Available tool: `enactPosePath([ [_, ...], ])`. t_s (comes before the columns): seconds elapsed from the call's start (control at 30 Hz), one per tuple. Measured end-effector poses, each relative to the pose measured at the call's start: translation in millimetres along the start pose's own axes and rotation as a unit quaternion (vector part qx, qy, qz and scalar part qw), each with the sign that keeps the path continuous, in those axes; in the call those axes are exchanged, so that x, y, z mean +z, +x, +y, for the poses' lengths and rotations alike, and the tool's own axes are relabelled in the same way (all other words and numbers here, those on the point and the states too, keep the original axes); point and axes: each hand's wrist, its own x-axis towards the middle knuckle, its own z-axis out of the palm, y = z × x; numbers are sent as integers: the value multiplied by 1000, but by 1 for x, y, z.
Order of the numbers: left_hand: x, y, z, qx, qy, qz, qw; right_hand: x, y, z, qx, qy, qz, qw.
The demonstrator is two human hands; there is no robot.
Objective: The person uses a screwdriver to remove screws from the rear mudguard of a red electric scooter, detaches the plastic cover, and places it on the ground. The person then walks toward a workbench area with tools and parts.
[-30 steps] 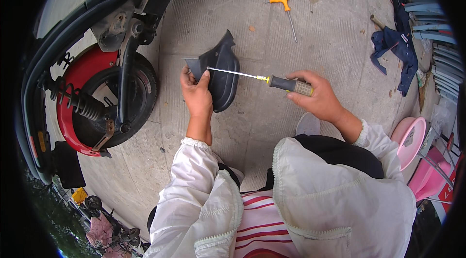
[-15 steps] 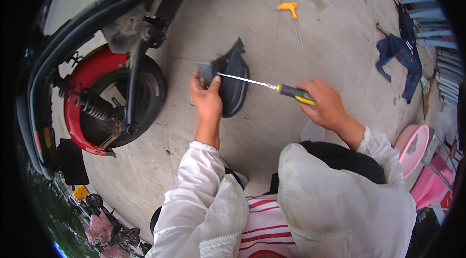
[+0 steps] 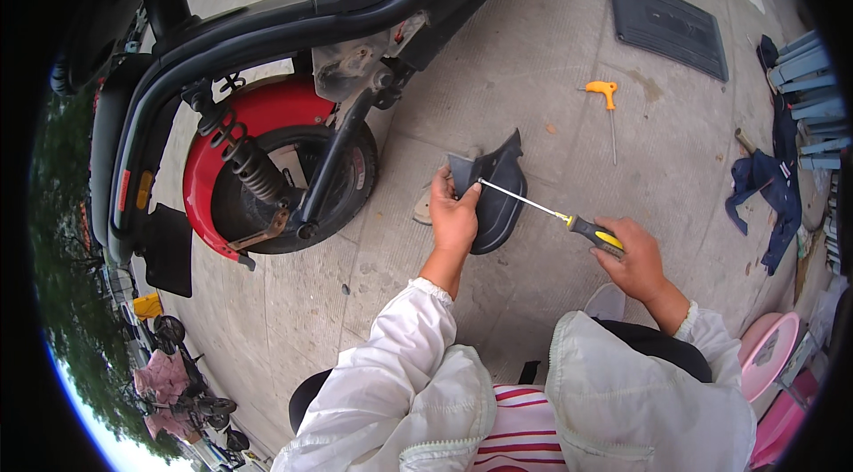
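My left hand point(image 3: 455, 222) grips a curved black plastic cover point(image 3: 499, 225) by its flat upper edge, with the thumb on top near a small hole or screw. The cover is held above the paved floor. In my right hand point(image 3: 638, 259) is a screwdriver point(image 3: 524, 199) with a black and yellow handle, fingers wrapped round it. Its long shaft points left, and the tip meets the cover right by my left thumb. Whether the tip sits in a screw is too small to tell.
At the left stands a scooter with a red-fendered wheel point(image 3: 206, 197) and a coil shock absorber point(image 3: 256, 172). An orange-handled hex key point(image 3: 602, 88), a black mat point(image 3: 666, 23) and dark blue cloth point(image 3: 773, 183) lie on the paving. Pink basins point(image 3: 766, 349) are at the right.
The head view has turned, so the scene sits further right and lower, showing more of the scooter. Both hands keep their holds, and the screwdriver tip stays at the cover.
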Motion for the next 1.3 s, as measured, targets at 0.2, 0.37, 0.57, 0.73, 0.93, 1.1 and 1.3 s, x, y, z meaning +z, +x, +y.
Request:
enactPosePath([
  [0.2, 2, -1, 3, -5, 0, -4, 1000, -11, 3, 32, 330, 527, -277, 733],
  [0.37, -1, -2, 4, -7, 8, -3, 1000, 1, -1, 0, -39, -42, -22, 998],
  [0.57, 2, -3, 6, -14, 1, -5, 1000, -2, 4, 18, 85, 194, -95, 973],
  [0.73, 0, -2, -2, -10, 20, -6, 1000, -7, 1, 21, 261, 297, -239, 887],
  [0.93, 4, -2, -1, -4, 15, 8, 1000, 4, -4, 9, 0, -38, 15, 999],
  [1.1, 5, -2, 0, 13, 6, -3, 1000, -12, 5, 42, 305, 454, -275, 791],
  [1.3, 2, -1, 0, 25, 39, 7, 999, 1, -2, 4, -55, -207, -8, 977],
])
